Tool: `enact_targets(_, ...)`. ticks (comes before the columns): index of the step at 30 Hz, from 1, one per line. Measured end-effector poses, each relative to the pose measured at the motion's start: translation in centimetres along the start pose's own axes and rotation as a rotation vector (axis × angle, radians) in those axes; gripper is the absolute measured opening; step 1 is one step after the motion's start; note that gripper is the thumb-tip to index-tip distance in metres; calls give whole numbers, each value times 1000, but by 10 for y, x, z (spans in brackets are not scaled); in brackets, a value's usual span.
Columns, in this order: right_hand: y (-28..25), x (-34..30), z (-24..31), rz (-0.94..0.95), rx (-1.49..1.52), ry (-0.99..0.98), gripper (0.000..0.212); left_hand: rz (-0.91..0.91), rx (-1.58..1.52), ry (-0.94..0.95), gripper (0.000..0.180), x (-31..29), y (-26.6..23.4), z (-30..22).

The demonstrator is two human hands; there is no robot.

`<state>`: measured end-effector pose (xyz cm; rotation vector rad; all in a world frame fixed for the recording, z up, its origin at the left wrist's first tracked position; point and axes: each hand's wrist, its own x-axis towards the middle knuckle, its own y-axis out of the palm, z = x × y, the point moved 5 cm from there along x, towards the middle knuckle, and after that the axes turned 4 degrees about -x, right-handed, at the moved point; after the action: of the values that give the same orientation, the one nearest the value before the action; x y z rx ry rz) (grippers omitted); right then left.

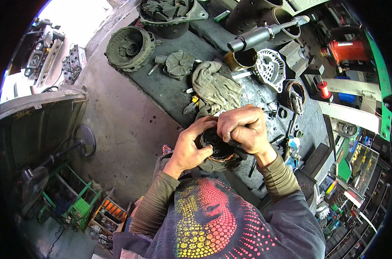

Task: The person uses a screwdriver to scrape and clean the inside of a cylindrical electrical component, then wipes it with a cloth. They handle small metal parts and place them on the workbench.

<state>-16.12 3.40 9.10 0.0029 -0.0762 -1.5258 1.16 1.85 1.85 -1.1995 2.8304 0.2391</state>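
Head view: left hand (190, 146) and right hand (243, 127) grip a stator (217, 151) (copper windings showing).

Cluttered repair workshop lit by daylight

A dark, grimy counter (170, 93) runs diagonally through the room, beside a bare grey concrete floor (118, 129). Bright daylight pours in at the upper left, past a weathered metal door panel (40, 116). A green metal frame (75, 203) stands on the floor at lower left, and crowded shelves (355, 172) with a green post line the right side.
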Motion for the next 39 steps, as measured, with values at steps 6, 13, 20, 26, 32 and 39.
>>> enact_targets(6,8,13,5,254,-14,-26,10,-56,-36,-35,58,-4,-1,12)
enact_targets(13,26,5,4,-198,-137,33,13,-251,67,62,58,-7,16,19)
enact_targets(20,31,18,10,310,-263,-6,21,-334,334,318,53,-12,26,3)
enact_targets(26,35,48,-2,1061,284,127,24,-340,208,411,40,-21,29,12)
enact_targets(32,65,3,27,-538,-545,-132,14,-344,270,215,34,-18,32,28)
enact_targets(39,13,23,57,358,-590,184,61,-454,276,188,59,-21,25,30)
